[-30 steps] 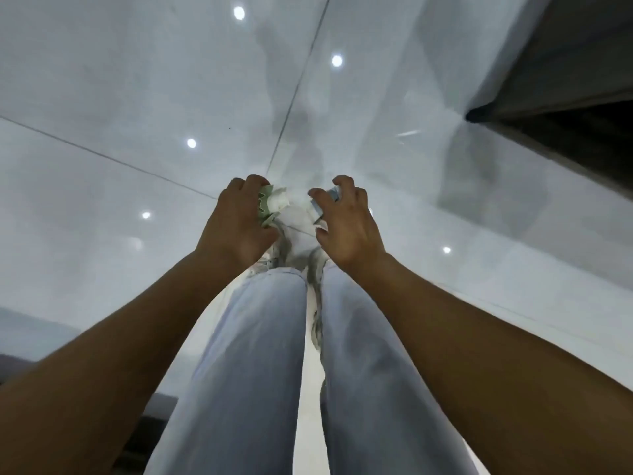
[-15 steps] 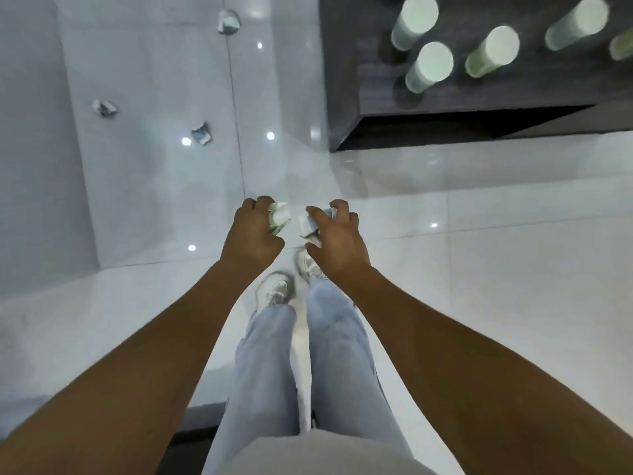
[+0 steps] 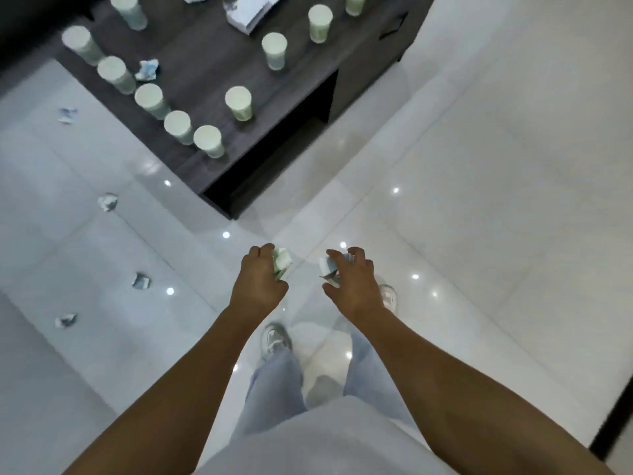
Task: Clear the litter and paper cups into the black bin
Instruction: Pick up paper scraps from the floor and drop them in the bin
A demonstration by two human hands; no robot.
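Both bare arms reach forward and down from the bottom corners of the view, forearms converging toward the middle. The left hand (image 3: 259, 286) is seen from its back, knuckles up, fingers curled round a crumpled white-and-green wad of paper (image 3: 281, 264) that pokes out on its thumb side. The right hand (image 3: 352, 284), just beside it but apart, has its fingers bent and thumb spread, pinching a crumpled white-and-blue scrap of paper (image 3: 328, 267) on its inner side. Both wrists are straight.
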